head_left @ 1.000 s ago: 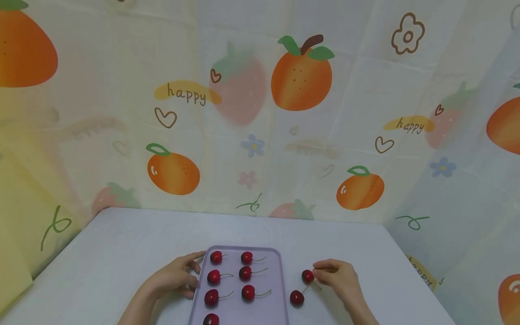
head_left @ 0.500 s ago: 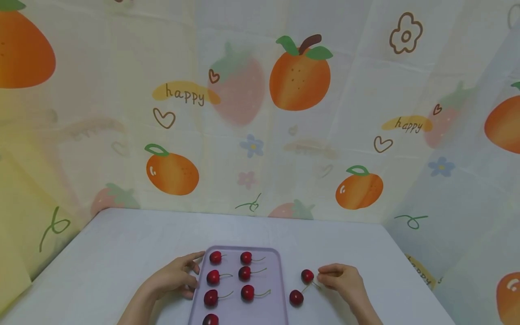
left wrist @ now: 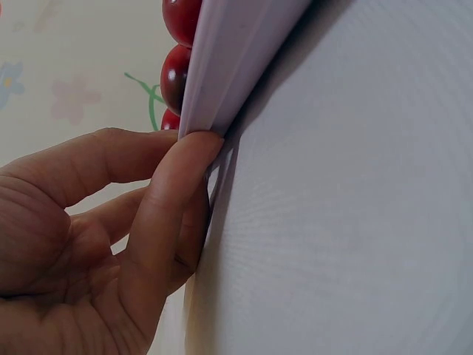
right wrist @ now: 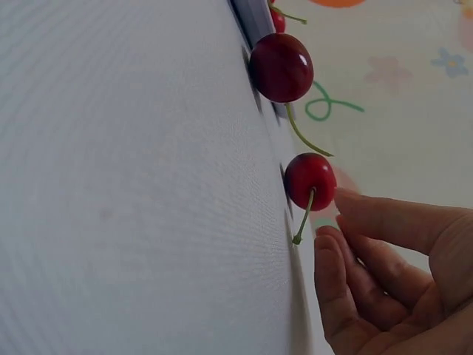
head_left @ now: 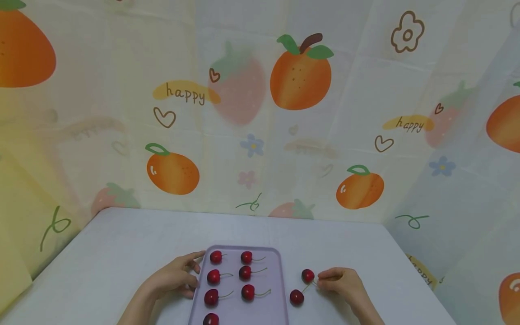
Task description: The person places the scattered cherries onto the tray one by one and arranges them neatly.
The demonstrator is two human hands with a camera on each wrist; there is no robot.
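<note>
A lavender tray [head_left: 243,248] lies near the table's front edge and carries several red cherries [head_left: 247,293] with green stems. My left hand [head_left: 191,271] rests against the tray's left rim, with the thumb [left wrist: 185,151] pressed on the edge of the tray [left wrist: 236,52]. Two more cherries lie on the table right of the tray. My right hand [head_left: 325,280] sits beside the farther cherry [head_left: 307,275]. Its index fingertip [right wrist: 347,201] touches that cherry [right wrist: 310,180], and the stem lies free. The nearer cherry [head_left: 296,297] is untouched.
The table [head_left: 122,243] is white and boxed in at the back and both sides by a fruit-print curtain [head_left: 300,72]. The loose cherry [right wrist: 281,66] lies close to the tray's right edge [right wrist: 255,15].
My right hand has slid from the top of the farther loose cherry down to its near side, by the stem. The left hand, the tray and the cherries have stayed put.
</note>
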